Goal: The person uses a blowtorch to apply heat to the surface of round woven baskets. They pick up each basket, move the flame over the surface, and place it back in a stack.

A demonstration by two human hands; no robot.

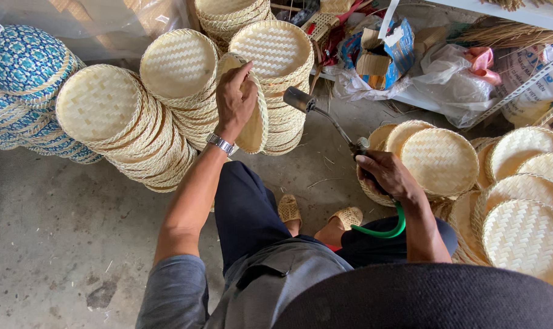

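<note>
My left hand point(234, 100) grips a round woven bamboo tray point(256, 125) held on edge, its face turned to the right. My right hand point(386, 175) holds a gas torch point(322, 116) by its handle; the metal nozzle points up-left toward the tray, a short gap away. A green hose point(383, 231) curls from the torch under my right wrist. A metal watch point(220, 144) sits on my left wrist.
Leaning stacks of woven trays point(136, 131) stand at the left and behind the held tray point(276, 55). More trays point(520, 207) lie piled at right. Blue patterned baskets point(21, 67) sit far left. Plastic bags and clutter point(435, 73) fill the shelf behind. My sandalled feet point(316, 214) rest on the concrete floor.
</note>
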